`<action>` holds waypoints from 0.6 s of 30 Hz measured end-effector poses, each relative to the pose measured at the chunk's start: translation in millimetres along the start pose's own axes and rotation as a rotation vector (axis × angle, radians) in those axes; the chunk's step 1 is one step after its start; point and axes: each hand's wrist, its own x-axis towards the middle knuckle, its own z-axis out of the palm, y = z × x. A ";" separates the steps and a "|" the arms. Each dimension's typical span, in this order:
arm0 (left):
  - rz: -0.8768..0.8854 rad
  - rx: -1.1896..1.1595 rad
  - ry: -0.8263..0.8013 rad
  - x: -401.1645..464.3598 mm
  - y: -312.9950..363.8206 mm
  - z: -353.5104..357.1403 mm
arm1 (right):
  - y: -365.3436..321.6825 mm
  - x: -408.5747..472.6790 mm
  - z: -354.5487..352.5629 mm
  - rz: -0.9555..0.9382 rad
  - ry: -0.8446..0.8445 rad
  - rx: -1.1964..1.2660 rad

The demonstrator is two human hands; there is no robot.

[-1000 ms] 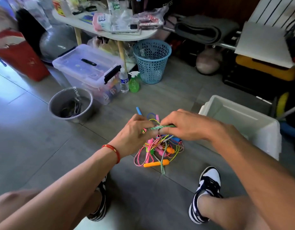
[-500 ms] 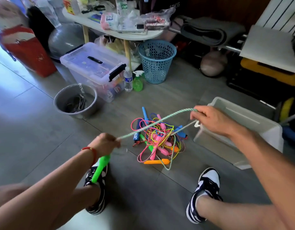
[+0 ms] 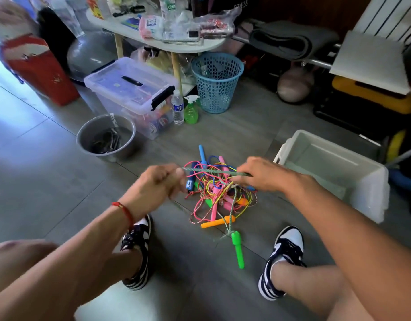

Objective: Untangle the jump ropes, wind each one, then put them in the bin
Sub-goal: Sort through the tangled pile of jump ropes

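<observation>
Green-white rope (image 3: 213, 170) spans taut over the tangle (image 3: 219, 193) at floor centre, left hand (image 3: 157, 186) and right hand (image 3: 262, 173) each gripping it, bin (image 3: 371, 181) at 3 o'clock; winding step, next another loop gathered.

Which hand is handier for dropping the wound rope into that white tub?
Probably the right hand: it holds the green-white braided rope beside the white plastic bin. The left hand is farther away.

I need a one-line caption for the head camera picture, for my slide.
Both hands, left hand and right hand, stretch a green rope above the tangled jump ropes, beside the white bin.
</observation>
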 end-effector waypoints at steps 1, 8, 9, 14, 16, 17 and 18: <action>-0.001 -0.035 0.070 -0.3 -4.0 -13.8 | 23.8 -1.2 11.7 0.081 -0.059 -0.062; -0.504 0.042 0.127 -4.2 -15.5 -41.8 | 54.2 -6.7 7.9 0.210 0.202 0.411; -0.599 0.113 -0.046 -7.3 -11.4 -41.4 | 44.5 -10.0 -9.4 0.180 0.353 0.509; -0.743 0.284 -0.546 -18.2 -0.3 -15.8 | -14.3 -39.3 -68.4 -0.042 0.596 0.328; -0.636 0.425 -0.452 -12.7 -9.5 -4.6 | -35.0 -44.2 -72.6 -0.105 0.562 0.308; -0.524 0.463 -0.352 -10.5 -10.1 0.8 | -42.1 -42.5 -70.7 -0.124 0.526 0.283; -0.387 0.430 -0.251 -8.8 -9.9 6.9 | -47.0 -38.1 -65.7 -0.140 0.468 0.254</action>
